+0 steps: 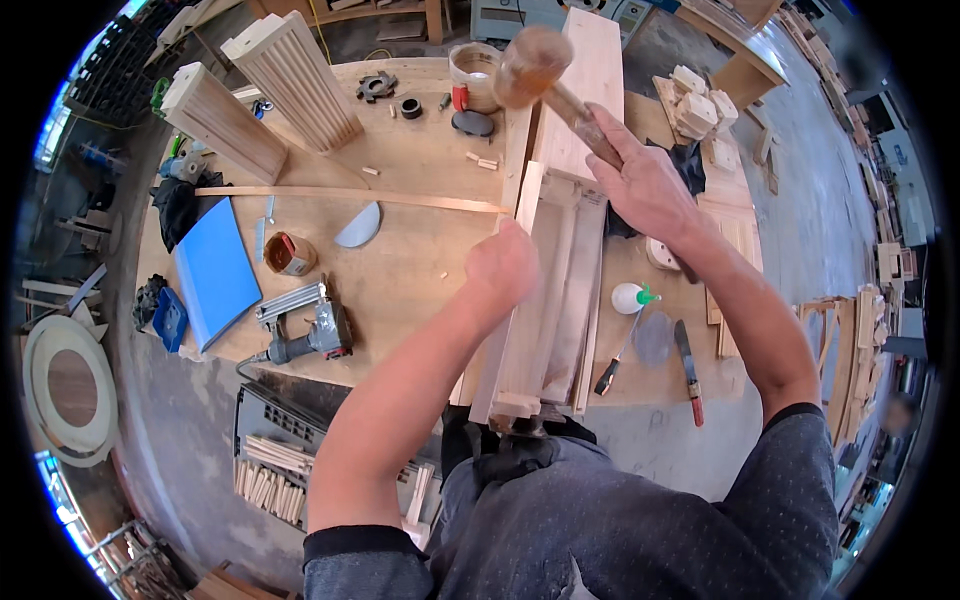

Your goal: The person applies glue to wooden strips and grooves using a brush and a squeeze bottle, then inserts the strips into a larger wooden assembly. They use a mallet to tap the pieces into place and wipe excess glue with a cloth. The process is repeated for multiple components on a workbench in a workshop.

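While gripped, the pale wooden frame (pixel 545 300) lies long; mallet (pixel 530 65) raised.

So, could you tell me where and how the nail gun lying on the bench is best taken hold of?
Grip the nail gun by its dark handle, the bar running toward the bench's near-left edge, coming from above. It lies flat on its side, so the handle is open on top, while the metal magazine and the blocky head at its right end offer no wrap-around hold. The left hand is nearer.
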`<state>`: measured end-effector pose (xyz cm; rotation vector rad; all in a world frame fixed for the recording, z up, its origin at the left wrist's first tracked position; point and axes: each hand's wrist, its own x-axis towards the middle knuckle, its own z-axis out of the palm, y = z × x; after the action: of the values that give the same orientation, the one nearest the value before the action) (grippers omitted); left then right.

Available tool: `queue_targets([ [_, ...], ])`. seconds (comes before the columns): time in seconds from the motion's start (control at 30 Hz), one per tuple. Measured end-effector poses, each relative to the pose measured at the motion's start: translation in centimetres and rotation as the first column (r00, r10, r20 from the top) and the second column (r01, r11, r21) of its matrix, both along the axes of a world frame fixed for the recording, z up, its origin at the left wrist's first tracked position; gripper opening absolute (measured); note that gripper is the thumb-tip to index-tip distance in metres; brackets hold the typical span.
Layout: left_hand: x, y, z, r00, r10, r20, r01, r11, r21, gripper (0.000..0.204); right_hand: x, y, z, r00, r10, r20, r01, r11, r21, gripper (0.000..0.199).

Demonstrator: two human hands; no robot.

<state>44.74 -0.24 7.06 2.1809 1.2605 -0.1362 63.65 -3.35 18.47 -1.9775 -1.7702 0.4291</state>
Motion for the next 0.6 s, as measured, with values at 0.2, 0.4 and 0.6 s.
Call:
queue_targets([
  [0.2,-0.1,0.1,1.1,1.0,-0.03,0.009,0.03,0.999,-0.031,0.039,1.6,-1.3,-1.5,0.989,0.12,0.083,-0.096,0.962,-0.256,0.057],
  [0.4,-0.3,0.1,0.2,0.998,0.045,0.032,-0.043,0.997,-0.065,0.041,0.3,-0.1,1.9,0.995,0.095,0.023,-0.096,0.994,0.044,0.056],
  [0.6,0.0,-0.3,-0.3,1.0,0.011,-0.008,-0.011,1.0,0.019,0.033,3.2,-1.0,-3.3,0.982,0.121,0.142,-0.087,0.971,-0.222,0.06],
])
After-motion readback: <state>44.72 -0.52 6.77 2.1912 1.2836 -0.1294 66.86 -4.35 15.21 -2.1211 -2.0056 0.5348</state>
